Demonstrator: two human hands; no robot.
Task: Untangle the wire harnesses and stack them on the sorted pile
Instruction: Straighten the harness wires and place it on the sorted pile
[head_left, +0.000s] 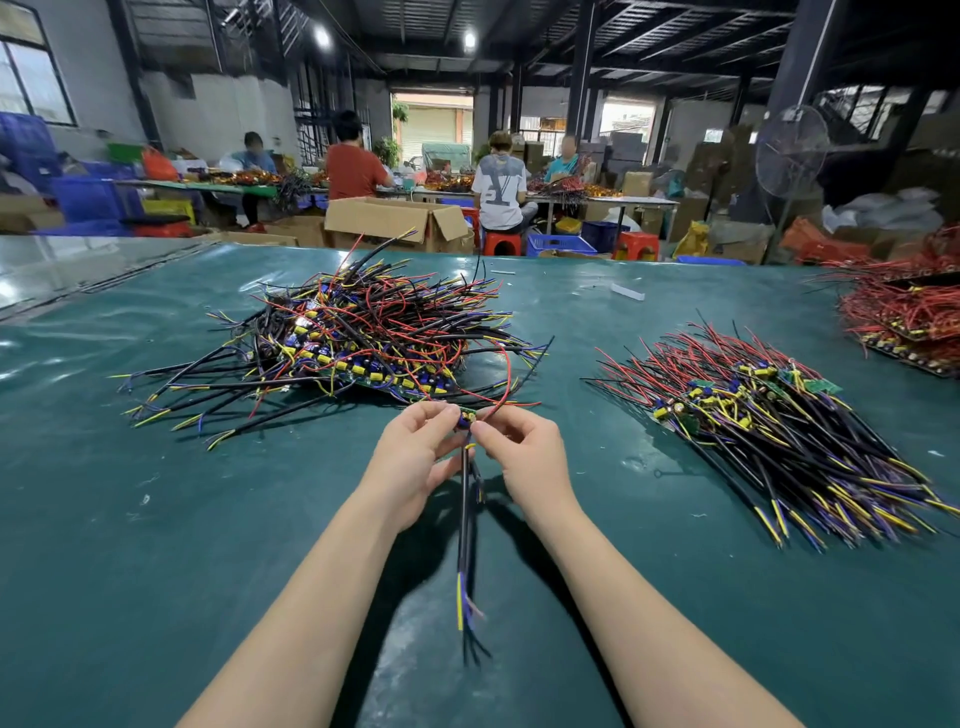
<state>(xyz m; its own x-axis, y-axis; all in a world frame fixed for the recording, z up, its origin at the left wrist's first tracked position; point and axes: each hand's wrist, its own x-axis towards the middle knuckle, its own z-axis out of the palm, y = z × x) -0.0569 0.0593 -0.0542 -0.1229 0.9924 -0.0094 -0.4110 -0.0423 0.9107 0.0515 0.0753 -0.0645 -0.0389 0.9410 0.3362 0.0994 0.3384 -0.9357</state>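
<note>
Both hands met just above the green worktop (156, 519), near the middle of its width. The left hand (410, 457) and the right hand (524, 457) each pinched, with curled fingers, the small board end of one wire harness (464, 499). Its black sheathed cable hung straight down between the wrists, and its yellow and blue tips ended above the mat, close to the person. A red lead (501, 382) from the held end arched up and back toward the near edge of the tangled pile (363, 332), which lay just beyond the fingertips and spread wide to the left, its loose ends fanning over the mat. The sorted pile (769, 431) lay well apart to the right, its boards at the far-left end and its wires combed toward the near-right. A broad band of green mat ran between the two piles and widened toward the person, around and under both forearms. A further heap of red wires (904, 312) sat at the far-right rim of the worktop. Beyond the worktop's far edge stood an open cardboard box (395, 218), coloured stools and seated people at other tables.
</note>
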